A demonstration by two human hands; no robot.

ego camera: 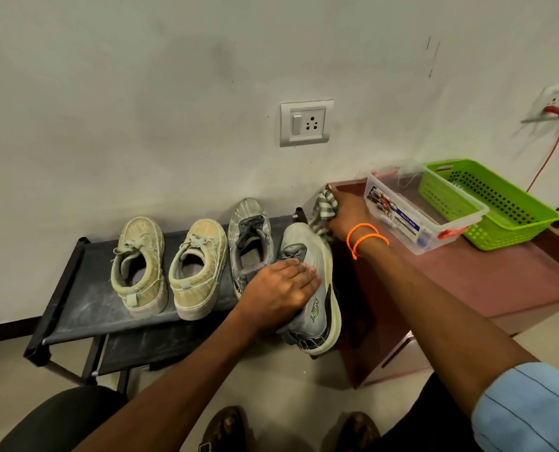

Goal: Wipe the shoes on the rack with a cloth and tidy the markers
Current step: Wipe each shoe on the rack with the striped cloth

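left hand point(279, 287) laid over the top of the grey sneaker point(315, 288), fingers curled round its upper and holding it tilted at the right end of the rack point(85, 308), heel end out past the front edge. right hand point(346, 213) stretched forward, orange bands on the wrist, clutching a striped cloth point(323, 210) bunched against the toe of that same sneaker and the near left corner of the counter point(499, 282). just left of the held sneaker, its grey mate point(250, 243) flat on the top shelf, toe to the wall. further left, a pair of tan canvas shoes point(168, 265) side by side, also toe to the wall, dusty smears on the dark shelf around them. on the reddish-brown counter to the right, a clear plastic box point(424, 216) with a labelled side and red clips, small items inside too blurred to name with certainty. touching it on the far side, a green perforated basket point(496, 203). on the wall above, a switch and socket plate point(305, 123); at the far right a red cable point(552, 148) hanging from another socket.
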